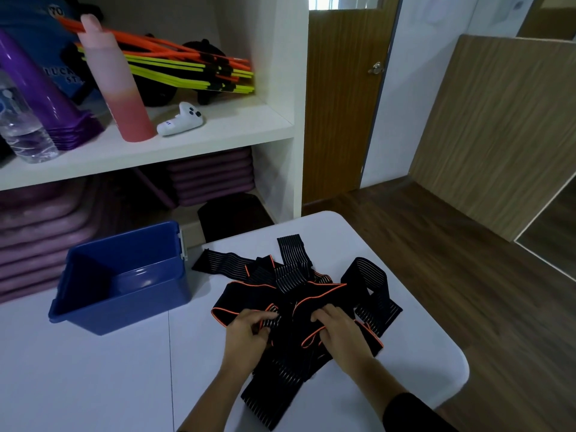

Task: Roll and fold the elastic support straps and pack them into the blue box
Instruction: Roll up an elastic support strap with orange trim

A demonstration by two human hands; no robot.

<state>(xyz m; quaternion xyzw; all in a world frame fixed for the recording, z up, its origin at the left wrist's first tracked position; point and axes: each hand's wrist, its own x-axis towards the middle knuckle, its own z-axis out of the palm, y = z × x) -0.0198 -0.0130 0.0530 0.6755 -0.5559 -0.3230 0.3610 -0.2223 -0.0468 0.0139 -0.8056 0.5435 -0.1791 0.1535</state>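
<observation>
Straps [311, 285] in a tangled black heap, orange-edged and white-striped, lower centre of the frame on the white surface [93, 375]; one long end trails toward the bottom edge between the forearms. Left hand [246, 333] at the heap's near left side, fingers curled, pinching a striped piece; right hand [341, 333] near it, fingers curled over an orange-edged fold and gripping it. Blue box [131, 310] left of the heap on the same surface, open-topped, its inner floor in view, apart from the straps. Shelf [218, 132] in the upper left carries a pink bottle [120, 88], stacked purple cones [46, 95], a clear water bottle [21, 126], a white controller [182, 120], orange and yellow rods [187, 68]; purple mats [46, 232] stacked beneath; wooden door [343, 104] upper centre.
</observation>
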